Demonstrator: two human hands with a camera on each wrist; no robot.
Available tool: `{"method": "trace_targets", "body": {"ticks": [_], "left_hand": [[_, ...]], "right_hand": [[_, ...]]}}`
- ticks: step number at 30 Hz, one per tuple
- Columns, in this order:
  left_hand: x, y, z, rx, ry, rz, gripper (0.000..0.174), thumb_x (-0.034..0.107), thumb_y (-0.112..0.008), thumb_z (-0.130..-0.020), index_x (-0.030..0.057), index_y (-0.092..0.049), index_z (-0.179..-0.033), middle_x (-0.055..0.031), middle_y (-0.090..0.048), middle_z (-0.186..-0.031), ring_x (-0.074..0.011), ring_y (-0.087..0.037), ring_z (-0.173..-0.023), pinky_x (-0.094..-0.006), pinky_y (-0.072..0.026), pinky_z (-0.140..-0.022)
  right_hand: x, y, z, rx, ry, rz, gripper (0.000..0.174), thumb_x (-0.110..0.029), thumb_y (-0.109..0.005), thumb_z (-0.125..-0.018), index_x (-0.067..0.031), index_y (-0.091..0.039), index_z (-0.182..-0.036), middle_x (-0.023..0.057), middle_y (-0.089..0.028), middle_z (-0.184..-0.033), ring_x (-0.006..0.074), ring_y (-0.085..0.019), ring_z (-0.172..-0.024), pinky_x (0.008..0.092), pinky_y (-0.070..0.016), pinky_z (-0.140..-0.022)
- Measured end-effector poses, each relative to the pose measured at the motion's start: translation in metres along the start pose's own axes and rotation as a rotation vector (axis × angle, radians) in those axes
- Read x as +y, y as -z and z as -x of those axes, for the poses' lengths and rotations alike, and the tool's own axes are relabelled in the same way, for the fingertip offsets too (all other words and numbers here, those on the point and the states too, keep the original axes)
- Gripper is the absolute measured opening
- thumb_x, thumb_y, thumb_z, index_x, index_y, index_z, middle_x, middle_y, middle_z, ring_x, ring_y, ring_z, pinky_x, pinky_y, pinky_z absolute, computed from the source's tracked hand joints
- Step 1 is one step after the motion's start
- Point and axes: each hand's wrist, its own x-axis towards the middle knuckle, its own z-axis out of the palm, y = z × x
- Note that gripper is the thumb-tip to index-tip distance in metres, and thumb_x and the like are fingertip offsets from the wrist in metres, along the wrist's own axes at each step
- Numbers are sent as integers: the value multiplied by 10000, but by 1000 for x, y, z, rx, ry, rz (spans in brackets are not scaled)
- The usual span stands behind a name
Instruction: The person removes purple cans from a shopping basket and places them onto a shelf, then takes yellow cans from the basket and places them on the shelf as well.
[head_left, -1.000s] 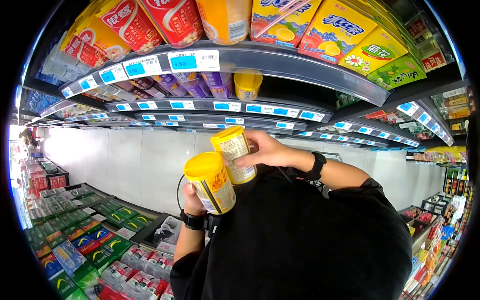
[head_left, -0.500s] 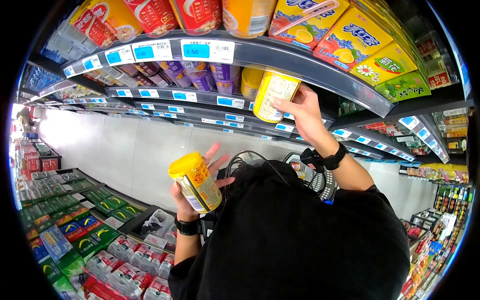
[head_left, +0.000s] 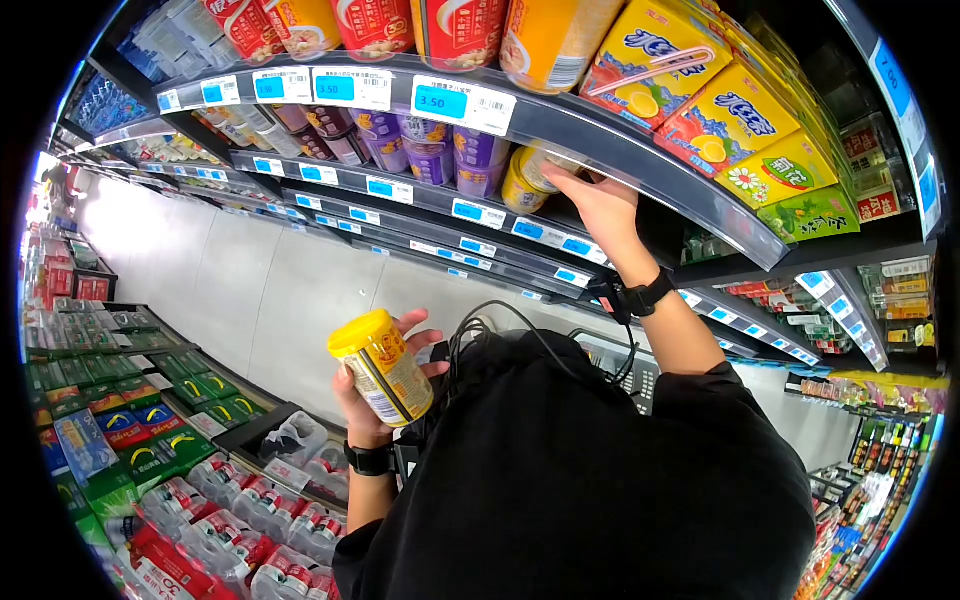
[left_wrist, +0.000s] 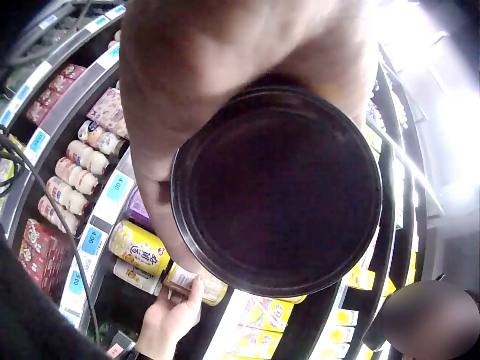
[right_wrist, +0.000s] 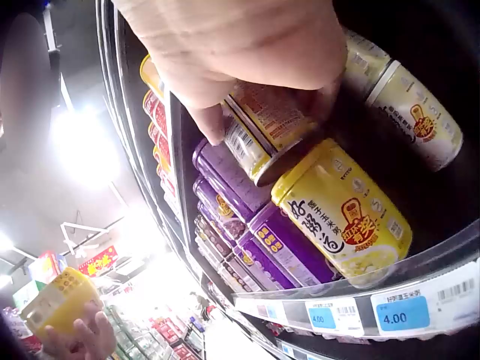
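Observation:
A yellow-lidded can [head_left: 385, 368] is held low in the left hand [head_left: 362, 410], thumb at its near side and other fingers spread beyond it. Its dark round base [left_wrist: 277, 191] fills the middle of the left wrist view. The right hand [head_left: 605, 210] reaches into the shelf below the top one. There, in the right wrist view, the right hand [right_wrist: 247, 52] grips a tilted yellow can [right_wrist: 266, 127] between thumb and fingers. That can is just above another yellow can [right_wrist: 341, 214] standing at the shelf's front edge. Purple cans [right_wrist: 292, 240] are beside them.
The upper shelf's price rail [head_left: 350, 88] runs over the right forearm's side, with yellow drink boxes [head_left: 740, 110] above. White-labelled cans [right_wrist: 416, 116] lie deeper in the shelf. A grey basket [head_left: 610, 355] is beyond the body; packaged drinks [head_left: 230, 530] are stacked at lower left.
The right hand has moved its can away from the left hand's can, up and into the shelf. The left hand still holds its can, slightly farther left.

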Motion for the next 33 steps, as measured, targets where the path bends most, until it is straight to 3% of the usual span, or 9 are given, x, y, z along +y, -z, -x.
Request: {"method": "trace_targets", "body": {"ticks": [5,20,25,27,28,29,31,32,33], "left_hand": [[-2,1,1,21,-16,-7,835,725,-515,-749,98,-439,-1295,-179,-427,-1348,-339,-491,-1164,-495,-503,-854],[-1,-1,-16,28,36,-34,794,666,-522,-780,102,-424,-1330,-139,-500,-1211,-325,-526,-1092,-498,-500,-842],[-1,-4,-21,33,64,-70,764,643,-503,-803,77,-427,-1310,-138,-512,-1168,-324,-553,-1045,-482,-509,-815],[3,-7,-22,78,163,-115,735,627,-479,-822,56,-433,-1282,-139,-519,-1141,-328,-593,-956,-460,-515,-766],[3,-10,-23,97,165,-112,684,594,-446,-857,41,-440,-1259,-150,-543,-1089,-334,-625,-828,-437,-520,-693],[4,-11,-26,96,170,-114,684,594,-446,-857,41,-440,-1259,-150,-543,-1089,-334,-625,-828,-437,-520,-693],[6,-12,-31,158,240,-219,647,572,-426,-882,39,-443,-1249,-159,-562,-1034,-336,-632,-731,-427,-521,-627],[9,-14,-33,108,244,-201,565,454,-439,-920,-5,-434,-1249,-170,-590,-1032,-304,-654,-787,-412,-557,-664],[7,-14,-37,107,252,-204,565,454,-439,-920,-5,-434,-1249,-170,-590,-1032,-304,-654,-787,-412,-557,-664]], "right_hand": [[-8,-8,-6,-55,-90,108,387,-108,-795,-728,33,-630,-1049,104,-651,-1056,153,-604,-966,297,-471,-871],[3,0,-11,-85,-82,321,530,-265,-813,-718,24,-594,-1103,105,-637,-1091,170,-584,-991,315,-458,-883],[2,7,-2,-80,-24,381,516,-233,-818,-711,13,-594,-1106,100,-627,-1091,185,-580,-1001,312,-445,-909],[6,14,8,6,-57,314,492,-175,-820,-706,3,-594,-1106,91,-625,-1103,181,-579,-1019,306,-443,-920],[11,14,15,103,27,115,407,-93,-783,-738,3,-597,-1087,89,-623,-1113,173,-577,-1039,307,-449,-919],[20,14,21,209,116,-110,343,-11,-725,-774,-6,-588,-1088,80,-626,-1056,158,-584,-992,314,-460,-906],[33,19,40,262,87,-135,315,17,-666,-813,-16,-564,-1109,48,-610,-945,128,-581,-903,291,-472,-854],[34,19,48,139,103,-113,303,-17,-681,-813,-21,-568,-1094,16,-596,-878,98,-569,-821,275,-472,-798],[33,19,56,16,116,-92,295,-52,-695,-812,-27,-571,-1079,-15,-581,-811,68,-556,-739,259,-471,-742]]}}
